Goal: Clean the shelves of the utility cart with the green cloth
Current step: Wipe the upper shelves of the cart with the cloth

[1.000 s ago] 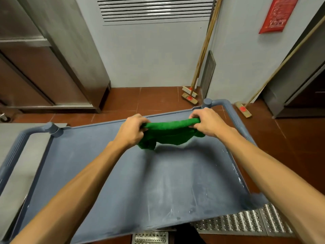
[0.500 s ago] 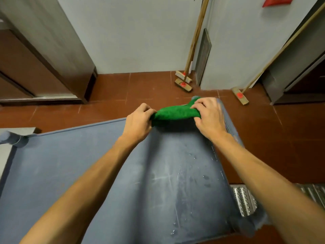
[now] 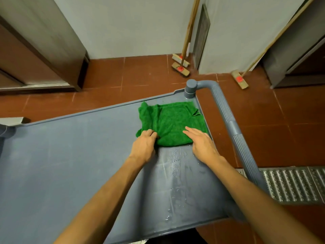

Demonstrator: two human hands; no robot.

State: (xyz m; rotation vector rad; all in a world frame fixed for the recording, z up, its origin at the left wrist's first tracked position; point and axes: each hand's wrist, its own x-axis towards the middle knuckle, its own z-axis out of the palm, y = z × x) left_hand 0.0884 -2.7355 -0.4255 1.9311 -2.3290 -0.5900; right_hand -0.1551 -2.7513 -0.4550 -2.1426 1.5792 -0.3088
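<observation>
Your green cloth [image 3: 173,124] lies loosely spread in the far right corner of the cart's top shelf [image 3: 79,164], just in front of the corner post [image 3: 190,88] and up against the right rim. Your left hand [image 3: 143,147] has its fingers curled at the cloth's near left edge. It looks like a pinch on the bunched fabric there, though the fingertips are tucked out of sight under the knuckles. Your right hand [image 3: 202,143] lies flat with straight fingers, pressing down on the cloth's near right part.

The cloth looks like soft, thick, light terry, so it will likely crumple and fold over itself rather than slide as one sheet; its left side is ruckled. On the shelf nearer to you there are wet streaks [image 3: 175,164] and droplets, so expect the fabric to drag where it meets the damp. Push with a flat palm over the middle of the cloth to keep it spread, and use the pinched edge only for steering. The handle [image 3: 228,120] runs close along the right side — mind your knuckles at that rim.
</observation>
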